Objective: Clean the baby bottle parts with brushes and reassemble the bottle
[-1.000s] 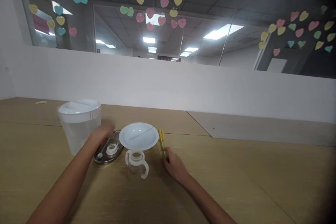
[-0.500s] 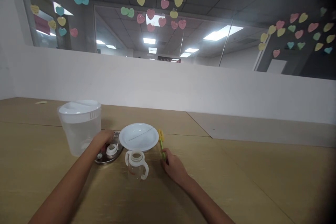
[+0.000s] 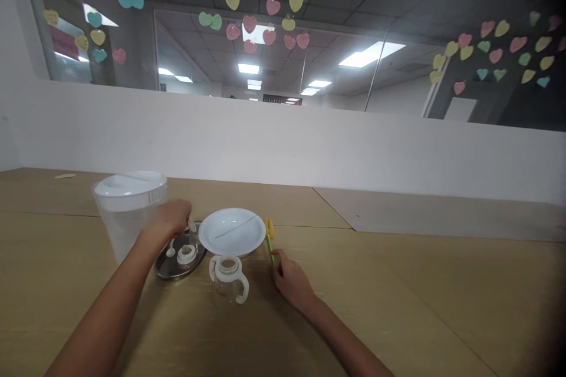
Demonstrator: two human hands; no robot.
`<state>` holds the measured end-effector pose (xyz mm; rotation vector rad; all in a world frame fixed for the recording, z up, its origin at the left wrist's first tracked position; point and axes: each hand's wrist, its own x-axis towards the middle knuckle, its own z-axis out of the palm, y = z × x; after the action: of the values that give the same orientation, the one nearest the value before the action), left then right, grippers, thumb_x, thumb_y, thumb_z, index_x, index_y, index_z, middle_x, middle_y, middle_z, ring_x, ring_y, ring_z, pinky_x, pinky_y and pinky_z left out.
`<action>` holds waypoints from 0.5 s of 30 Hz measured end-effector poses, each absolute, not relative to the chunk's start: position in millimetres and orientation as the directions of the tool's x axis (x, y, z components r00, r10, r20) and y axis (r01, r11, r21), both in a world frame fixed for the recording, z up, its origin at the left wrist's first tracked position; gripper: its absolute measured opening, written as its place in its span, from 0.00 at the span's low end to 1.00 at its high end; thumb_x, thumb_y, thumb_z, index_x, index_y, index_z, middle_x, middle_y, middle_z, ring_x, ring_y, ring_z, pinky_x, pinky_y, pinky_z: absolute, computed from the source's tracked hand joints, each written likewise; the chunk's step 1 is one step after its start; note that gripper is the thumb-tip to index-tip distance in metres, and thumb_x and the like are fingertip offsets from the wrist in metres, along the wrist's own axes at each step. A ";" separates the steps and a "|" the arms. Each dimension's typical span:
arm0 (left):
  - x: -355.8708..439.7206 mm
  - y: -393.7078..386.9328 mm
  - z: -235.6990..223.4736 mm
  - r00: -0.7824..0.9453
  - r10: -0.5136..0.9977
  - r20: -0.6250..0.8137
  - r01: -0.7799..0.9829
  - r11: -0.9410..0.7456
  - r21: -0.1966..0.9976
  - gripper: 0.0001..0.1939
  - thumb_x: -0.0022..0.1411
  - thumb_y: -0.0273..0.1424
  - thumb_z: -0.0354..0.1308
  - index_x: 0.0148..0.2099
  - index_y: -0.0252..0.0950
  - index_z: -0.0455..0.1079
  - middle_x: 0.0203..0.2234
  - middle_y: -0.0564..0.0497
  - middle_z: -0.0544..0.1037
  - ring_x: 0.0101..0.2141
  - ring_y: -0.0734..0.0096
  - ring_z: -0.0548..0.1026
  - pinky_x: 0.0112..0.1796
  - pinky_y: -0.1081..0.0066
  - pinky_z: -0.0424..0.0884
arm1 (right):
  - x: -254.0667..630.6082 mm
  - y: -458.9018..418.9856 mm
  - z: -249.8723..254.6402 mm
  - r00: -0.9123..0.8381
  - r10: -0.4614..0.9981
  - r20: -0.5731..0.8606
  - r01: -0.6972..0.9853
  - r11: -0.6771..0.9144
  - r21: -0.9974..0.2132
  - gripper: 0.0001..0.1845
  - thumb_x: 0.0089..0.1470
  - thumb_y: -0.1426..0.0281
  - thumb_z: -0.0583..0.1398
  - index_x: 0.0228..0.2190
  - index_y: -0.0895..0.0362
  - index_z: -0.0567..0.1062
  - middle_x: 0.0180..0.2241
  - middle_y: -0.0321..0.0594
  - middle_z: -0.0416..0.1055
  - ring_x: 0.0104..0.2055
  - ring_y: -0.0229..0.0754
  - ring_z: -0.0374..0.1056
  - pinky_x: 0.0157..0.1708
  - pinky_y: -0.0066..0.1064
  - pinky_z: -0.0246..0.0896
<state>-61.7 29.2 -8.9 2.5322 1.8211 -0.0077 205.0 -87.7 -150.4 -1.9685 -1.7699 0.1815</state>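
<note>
My left hand (image 3: 174, 219) is raised over the far side of an oval metal tray (image 3: 170, 274), its fingers bent together; what they hold is hidden. On the tray lie a white bottle collar ring (image 3: 186, 255), a small white part with a thin tube (image 3: 170, 252) and a clear cap (image 3: 193, 238), close to the fingertips. My right hand (image 3: 292, 281) grips the green handle of a sponge brush (image 3: 269, 230) with a yellow head, low over the table. Between my hands stands a clear baby bottle (image 3: 228, 290), uncapped, with two white handles.
A white plate (image 3: 232, 219) with a thin straight stick across it sits behind the bottle. To the left stands a large translucent lidded bucket (image 3: 119, 221). A flat pale piece (image 3: 65, 176) lies at the far left, and a white wall (image 3: 265, 141) borders the wooden table.
My left hand has lifted and shifted slightly back from the tray, uncovering more of it and the small white part. My right hand stays with the brush. The view has shifted slightly.
</note>
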 end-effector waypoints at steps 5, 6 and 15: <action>-64.1 9.1 7.9 0.405 0.905 0.129 0.911 -0.412 0.025 0.09 0.41 0.22 0.54 0.28 0.37 0.69 0.25 0.50 0.77 0.30 0.63 0.74 0.25 0.72 0.60 | 202.1 -82.4 -130.2 0.214 0.900 0.380 0.891 -0.020 -0.455 0.18 0.57 0.73 0.47 0.49 0.59 0.65 0.34 0.44 0.72 0.34 0.42 0.67 0.32 0.28 0.53; -63.4 6.8 9.8 0.427 0.892 0.149 0.899 -0.436 0.038 0.07 0.42 0.23 0.54 0.27 0.37 0.69 0.25 0.51 0.76 0.29 0.64 0.74 0.24 0.72 0.58 | 199.5 -78.6 -123.3 0.191 0.892 0.410 0.901 0.007 -0.434 0.18 0.58 0.73 0.47 0.49 0.59 0.65 0.37 0.44 0.73 0.36 0.42 0.68 0.33 0.28 0.54; -41.3 -6.1 9.4 0.632 0.725 0.274 0.728 -0.677 0.109 0.04 0.51 0.28 0.55 0.29 0.39 0.71 0.28 0.54 0.77 0.30 0.69 0.72 0.27 0.74 0.57 | 152.8 17.6 -83.2 0.067 0.974 0.218 0.944 0.009 -0.329 0.19 0.58 0.74 0.52 0.52 0.58 0.65 0.46 0.45 0.70 0.48 0.41 0.65 0.46 0.31 0.57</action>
<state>-41.3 -6.1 9.4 2.8490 1.2678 0.4691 152.8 17.6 -83.2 -1.9672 -1.9081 0.1034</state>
